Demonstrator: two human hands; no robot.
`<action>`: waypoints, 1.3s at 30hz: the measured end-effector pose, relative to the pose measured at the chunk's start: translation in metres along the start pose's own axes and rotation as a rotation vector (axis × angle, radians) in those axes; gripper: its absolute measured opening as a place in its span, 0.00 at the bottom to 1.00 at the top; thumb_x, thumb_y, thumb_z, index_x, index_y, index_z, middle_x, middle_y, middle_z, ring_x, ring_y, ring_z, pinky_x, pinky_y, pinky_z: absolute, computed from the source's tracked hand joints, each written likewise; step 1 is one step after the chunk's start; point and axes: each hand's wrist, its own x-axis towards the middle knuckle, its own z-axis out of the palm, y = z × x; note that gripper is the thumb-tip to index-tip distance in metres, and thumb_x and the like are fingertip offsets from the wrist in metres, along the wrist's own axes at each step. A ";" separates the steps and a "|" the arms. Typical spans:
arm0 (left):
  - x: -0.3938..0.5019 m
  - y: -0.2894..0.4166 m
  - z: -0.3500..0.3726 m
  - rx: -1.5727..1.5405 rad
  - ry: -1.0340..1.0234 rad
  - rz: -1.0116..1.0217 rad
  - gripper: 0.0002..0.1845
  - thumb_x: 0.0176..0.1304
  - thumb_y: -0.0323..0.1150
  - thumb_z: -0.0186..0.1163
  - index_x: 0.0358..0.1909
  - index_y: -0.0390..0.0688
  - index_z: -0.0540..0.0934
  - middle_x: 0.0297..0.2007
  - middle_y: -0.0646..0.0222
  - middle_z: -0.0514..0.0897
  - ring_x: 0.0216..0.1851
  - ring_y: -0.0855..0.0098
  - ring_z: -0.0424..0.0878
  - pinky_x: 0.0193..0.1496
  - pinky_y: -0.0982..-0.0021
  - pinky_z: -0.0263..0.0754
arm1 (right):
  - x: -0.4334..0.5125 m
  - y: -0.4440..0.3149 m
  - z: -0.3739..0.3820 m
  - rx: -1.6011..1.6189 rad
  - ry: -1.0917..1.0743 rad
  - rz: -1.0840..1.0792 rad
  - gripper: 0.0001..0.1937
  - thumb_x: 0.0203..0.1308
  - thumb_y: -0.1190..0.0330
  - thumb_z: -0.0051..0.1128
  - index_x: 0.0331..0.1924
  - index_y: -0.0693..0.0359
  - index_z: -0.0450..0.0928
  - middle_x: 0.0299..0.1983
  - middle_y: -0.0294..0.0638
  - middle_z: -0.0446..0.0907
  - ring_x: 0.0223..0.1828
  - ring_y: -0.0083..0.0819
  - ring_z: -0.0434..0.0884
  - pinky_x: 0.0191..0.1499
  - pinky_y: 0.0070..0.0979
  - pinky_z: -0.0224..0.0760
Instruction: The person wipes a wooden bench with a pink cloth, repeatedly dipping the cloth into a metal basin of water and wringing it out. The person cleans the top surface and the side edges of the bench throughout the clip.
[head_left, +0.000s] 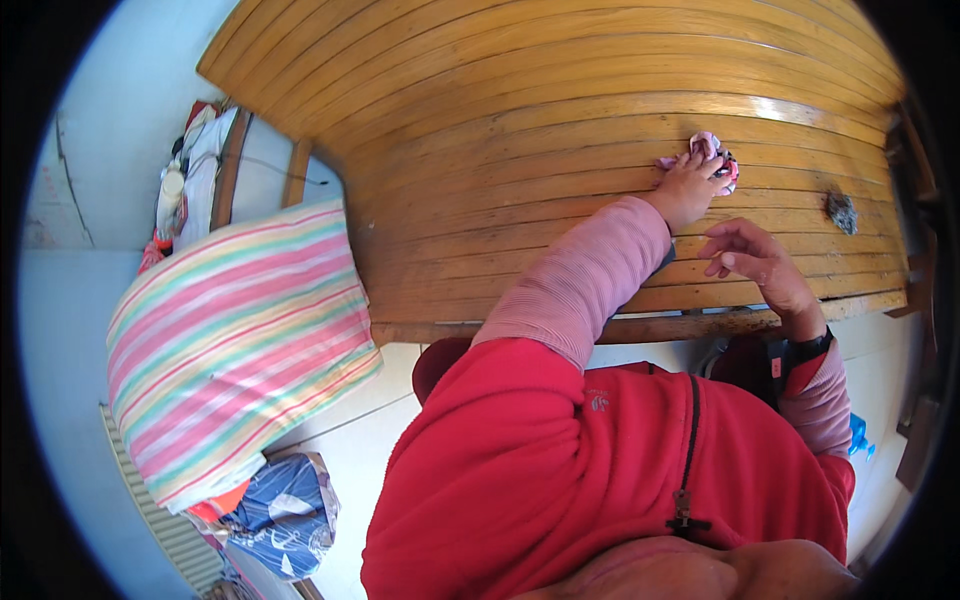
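Note:
My left hand (686, 191) presses a crumpled pink, patterned cloth (705, 146) onto a varnished wooden slatted surface (480, 187). The fingers lie spread over the cloth, which bunches out beyond their tips. Bare of any object, my right hand (761, 262) hovers over the near part of the slats, its fingers loosely curled and apart. A dark band circles that wrist. To the right of both hands lies a grey scouring pad (842, 212), apart from them, with a dark smudge beside it.
At left, a striped cloth (247, 345) drapes over something hidden. Below it sits a blue patterned fabric item (289, 514). A ribbed radiator (154, 510) runs along the left wall. Dark wooden furniture (919, 427) borders the right side, near a blue object (860, 436) on the tiled floor.

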 end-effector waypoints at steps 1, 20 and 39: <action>-0.015 -0.012 -0.012 0.051 -0.011 -0.040 0.23 0.67 0.33 0.50 0.64 0.57 0.76 0.69 0.57 0.68 0.71 0.46 0.61 0.69 0.43 0.56 | 0.002 0.000 0.000 -0.019 0.008 0.011 0.19 0.66 0.69 0.57 0.59 0.63 0.72 0.48 0.42 0.81 0.45 0.30 0.82 0.51 0.25 0.72; -0.451 -0.209 -0.303 -0.215 0.304 -1.243 0.41 0.60 0.25 0.61 0.75 0.57 0.60 0.75 0.68 0.58 0.73 0.61 0.60 0.70 0.61 0.66 | 0.030 0.024 -0.012 -0.191 0.112 0.153 0.19 0.65 0.67 0.54 0.59 0.63 0.71 0.47 0.42 0.81 0.43 0.29 0.82 0.47 0.24 0.72; -0.293 -0.128 -0.175 0.280 -0.250 -0.793 0.35 0.64 0.26 0.56 0.74 0.53 0.62 0.77 0.52 0.49 0.75 0.46 0.53 0.75 0.60 0.52 | -0.094 0.007 -0.055 -0.058 0.278 -0.209 0.19 0.71 0.64 0.52 0.61 0.62 0.71 0.50 0.41 0.81 0.48 0.27 0.82 0.53 0.24 0.73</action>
